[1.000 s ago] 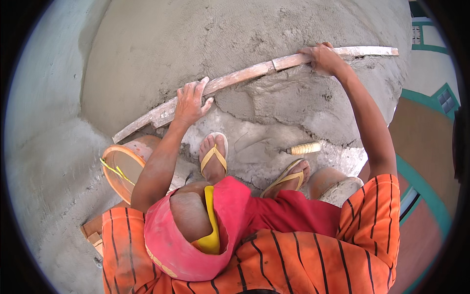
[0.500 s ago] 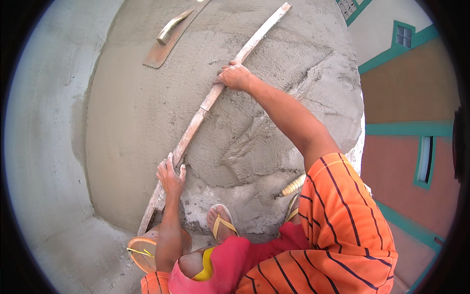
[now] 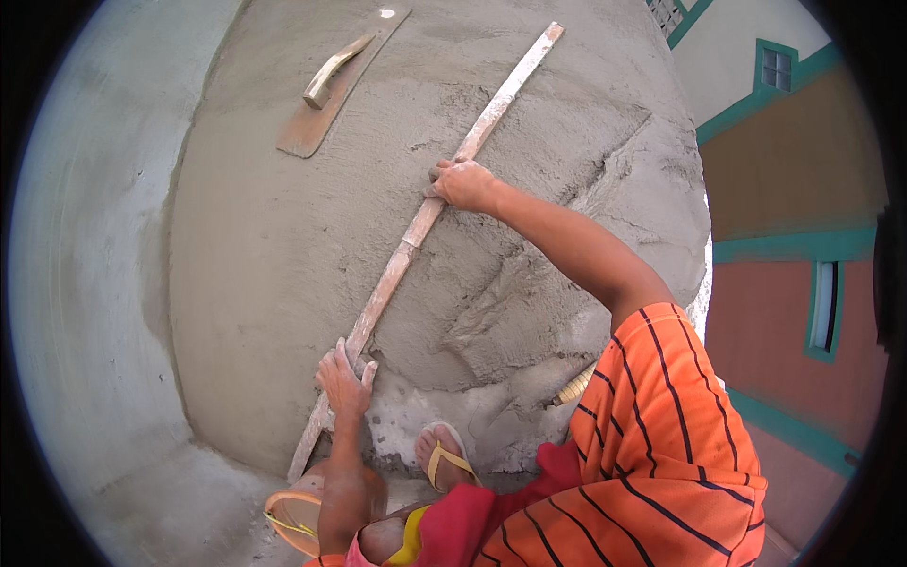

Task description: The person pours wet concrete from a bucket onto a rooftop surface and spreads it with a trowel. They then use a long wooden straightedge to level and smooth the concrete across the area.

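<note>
A long, whitened wooden board point(image 3: 392, 274) lies diagonally across wet grey mortar point(image 3: 255, 283). My left hand point(image 3: 345, 383) grips its lower part, thumb on the right side and fingers over the top. My right hand point(image 3: 461, 184) is closed round the board higher up. A flat float point(image 3: 302, 137) with a pale wooden handle rests on the mortar to the upper left. Near my right elbow a tool's pale, ridged yellow handle point(image 3: 572, 387) shows, partly hidden by the orange striped sleeve.
A smooth grey wall or raised surface point(image 3: 104, 246) runs along the left. An orange bucket point(image 3: 293, 515) with a yellow cord stands by my left forearm. My sandalled foot point(image 3: 444, 458) is below the board. Past the mortar's right edge is a painted building point(image 3: 775, 302) with teal trim.
The board has gone from nearly crosswise to a steep diagonal in the view, which has turned and brought the float into sight. In the last half second, board and hands have shifted slightly downward in the picture.
</note>
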The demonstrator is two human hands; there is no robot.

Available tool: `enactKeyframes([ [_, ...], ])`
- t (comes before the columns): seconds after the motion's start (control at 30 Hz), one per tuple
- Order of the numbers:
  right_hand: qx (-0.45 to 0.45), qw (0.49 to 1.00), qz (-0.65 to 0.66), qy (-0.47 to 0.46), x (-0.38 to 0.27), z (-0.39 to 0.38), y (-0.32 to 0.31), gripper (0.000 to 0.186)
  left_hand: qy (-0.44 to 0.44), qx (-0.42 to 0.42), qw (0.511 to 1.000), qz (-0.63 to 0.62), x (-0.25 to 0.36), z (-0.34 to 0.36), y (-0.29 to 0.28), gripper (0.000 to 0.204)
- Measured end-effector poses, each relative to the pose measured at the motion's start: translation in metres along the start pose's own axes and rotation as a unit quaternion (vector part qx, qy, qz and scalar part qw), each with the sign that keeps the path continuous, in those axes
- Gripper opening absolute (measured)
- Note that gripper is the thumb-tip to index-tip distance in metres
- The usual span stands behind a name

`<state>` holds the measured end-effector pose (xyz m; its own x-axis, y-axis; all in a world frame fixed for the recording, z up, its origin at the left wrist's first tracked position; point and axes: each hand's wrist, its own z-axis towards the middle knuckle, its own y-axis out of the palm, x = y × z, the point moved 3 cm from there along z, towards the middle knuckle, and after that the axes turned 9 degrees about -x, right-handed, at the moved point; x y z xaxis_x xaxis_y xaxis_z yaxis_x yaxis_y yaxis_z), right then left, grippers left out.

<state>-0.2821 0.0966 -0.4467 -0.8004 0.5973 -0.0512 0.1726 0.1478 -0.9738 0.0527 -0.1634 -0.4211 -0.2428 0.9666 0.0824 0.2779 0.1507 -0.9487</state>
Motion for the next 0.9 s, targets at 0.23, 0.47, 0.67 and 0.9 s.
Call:
enactKeyframes([
  [0.23,0.035,0.998,0.052,-0.014,0.009,0.023,-0.016,0.038,-0.027,0.031,0.999,0.004,-0.011,0.018,0.002,0.083],
  [0.47,-0.023,0.999,0.022,-0.002,0.007,0.071,-0.015,0.039,-0.081,0.019,0.996,0.008,-0.019,0.026,-0.004,0.088],
  [0.67,-0.022,0.998,0.043,0.029,0.034,-0.001,-0.005,0.043,-0.057,-0.031,0.998,0.008,0.023,0.01,-0.002,0.093],
  [0.9,0.056,0.994,0.088,0.039,0.046,-0.062,0.025,0.037,-0.01,-0.043,0.999,0.023,0.047,-0.004,0.009,0.093],
])
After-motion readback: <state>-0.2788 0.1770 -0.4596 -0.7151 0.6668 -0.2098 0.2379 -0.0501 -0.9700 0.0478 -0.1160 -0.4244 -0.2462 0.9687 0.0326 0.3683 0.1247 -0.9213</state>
